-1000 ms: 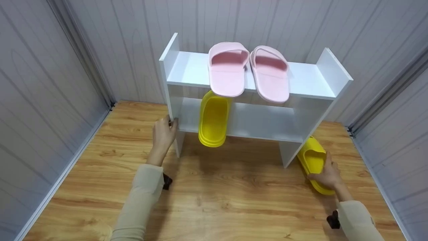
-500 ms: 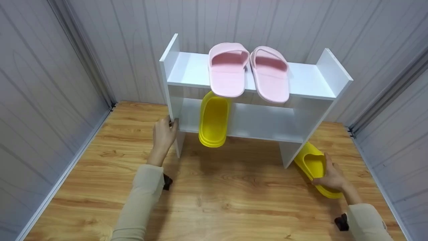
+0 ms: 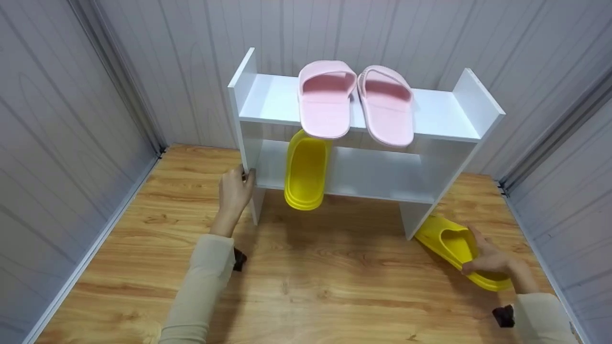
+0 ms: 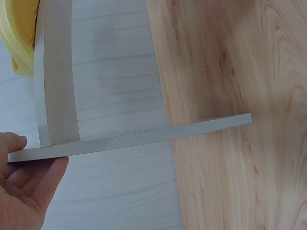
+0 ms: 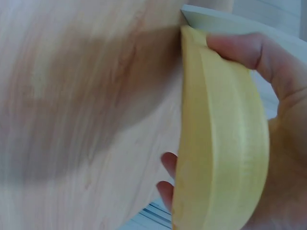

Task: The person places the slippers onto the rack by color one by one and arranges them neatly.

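My left hand [image 3: 234, 191] grips the left side panel [image 4: 129, 141] of a white two-tier shoe rack [image 3: 377, 174], thumb on one face and fingers on the other. By the foot of the rack's right side, my right hand [image 3: 492, 260] holds a yellow slipper [image 3: 444, 234] across its rear part. The slipper lies at a slant, its toe right at the rack's foot in the head view. In the right wrist view the thumb curls over the near edge of the yellow slipper [image 5: 230, 134], with two fingertips showing beyond it.
Two pink slippers [image 3: 327, 114] stand side by side on the top shelf, heels over its front edge. Another yellow slipper [image 3: 306, 177] sits on the left of the lower shelf. Panelled walls [image 3: 43, 157] enclose the wood-look floor [image 3: 311, 286] at the back and both sides.
My right hand has drawn the yellow slipper rightward and a little nearer, turning it so its toe points more to the left. The left hand and the rack have stayed put.
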### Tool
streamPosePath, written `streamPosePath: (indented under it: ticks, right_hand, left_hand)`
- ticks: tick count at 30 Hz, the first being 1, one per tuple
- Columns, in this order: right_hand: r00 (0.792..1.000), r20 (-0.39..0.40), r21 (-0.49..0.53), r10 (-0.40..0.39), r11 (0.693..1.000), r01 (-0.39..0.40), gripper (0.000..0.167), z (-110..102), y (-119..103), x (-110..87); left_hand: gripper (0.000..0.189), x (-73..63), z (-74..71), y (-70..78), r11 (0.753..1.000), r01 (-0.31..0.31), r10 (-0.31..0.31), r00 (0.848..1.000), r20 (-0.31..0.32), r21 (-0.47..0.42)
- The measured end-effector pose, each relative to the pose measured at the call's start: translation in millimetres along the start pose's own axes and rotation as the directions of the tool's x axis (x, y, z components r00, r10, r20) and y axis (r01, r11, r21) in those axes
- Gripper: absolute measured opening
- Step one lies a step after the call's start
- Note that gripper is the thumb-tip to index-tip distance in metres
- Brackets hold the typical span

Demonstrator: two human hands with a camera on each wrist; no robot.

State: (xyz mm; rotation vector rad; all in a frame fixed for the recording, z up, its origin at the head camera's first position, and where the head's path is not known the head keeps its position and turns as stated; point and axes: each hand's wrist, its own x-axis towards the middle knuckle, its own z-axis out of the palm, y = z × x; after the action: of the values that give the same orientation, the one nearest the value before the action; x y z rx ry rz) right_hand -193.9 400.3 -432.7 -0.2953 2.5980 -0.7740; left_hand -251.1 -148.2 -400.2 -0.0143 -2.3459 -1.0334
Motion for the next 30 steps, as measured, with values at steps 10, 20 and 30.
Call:
streamPosePath:
  ticks: [10, 20, 30]
  right_hand:
    - [0.987, 0.157, 0.013, 0.02, 1.0, -0.022, 0.107, -12.2, -2.6, -20.4]
    - [0.957, 0.291, 0.044, -0.017, 0.999, 0.004, 0.103, -11.7, -8.1, -30.1]
    - [0.945, 0.255, 0.147, -0.204, 0.974, 0.17, 0.103, 4.6, -26.6, -25.9]
  left_hand:
    - [0.022, -0.2, -0.6, 0.2, 1.0, -0.007, 0.007, 1.0, 0.024, 0.005]
    - [0.023, 0.8, -1.1, -0.8, 1.0, -0.006, 0.006, 1.0, 0.015, -0.013]
    - [0.021, -0.3, 0.3, -0.9, 1.0, -0.014, 0.014, 1.0, -0.004, -0.007]
